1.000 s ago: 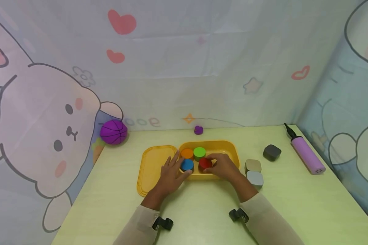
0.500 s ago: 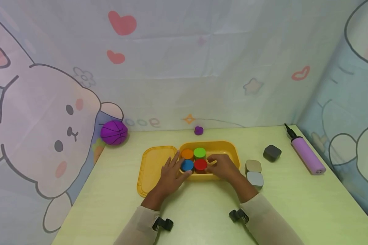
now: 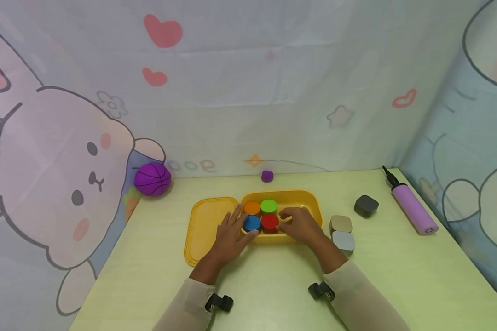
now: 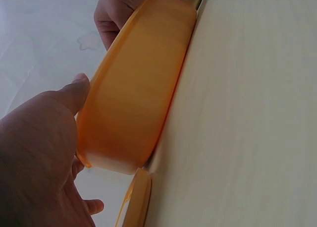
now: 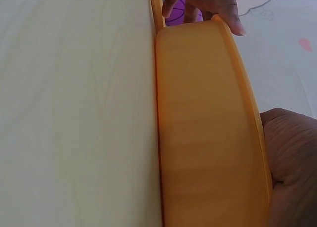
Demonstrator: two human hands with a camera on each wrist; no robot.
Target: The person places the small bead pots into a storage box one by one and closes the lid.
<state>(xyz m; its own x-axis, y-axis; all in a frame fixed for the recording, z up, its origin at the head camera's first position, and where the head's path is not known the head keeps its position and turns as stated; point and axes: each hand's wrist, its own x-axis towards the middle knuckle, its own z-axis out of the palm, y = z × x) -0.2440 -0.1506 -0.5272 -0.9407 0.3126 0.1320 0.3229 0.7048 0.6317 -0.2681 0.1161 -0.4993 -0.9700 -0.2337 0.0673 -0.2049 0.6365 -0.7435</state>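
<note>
A yellow plastic box [image 3: 300, 198] on the table holds several short round pieces at its left side: orange [image 3: 251, 208], green [image 3: 268, 206], blue [image 3: 252, 223] and red [image 3: 270, 222]. My left hand [image 3: 228, 239] spreads its fingers over the box's left end, beside the blue piece, with the thumb at the near rim in the left wrist view. My right hand [image 3: 301, 224] reaches into the box, thumb and forefinger bent right at the red piece's right edge. The near wall hides those fingertips in the right wrist view.
A flat yellow lid [image 3: 207, 220] lies left of the box. On the right are beige [image 3: 340, 224], grey [image 3: 343, 240] and black [image 3: 366, 205] blocks and a purple hand pump [image 3: 414, 208]. A purple ball [image 3: 152, 179] and small purple object [image 3: 267, 175] sit behind.
The red piece has moved left, up beside the blue one, and my right fingers no longer reach around it. My left hand has stayed in place.
</note>
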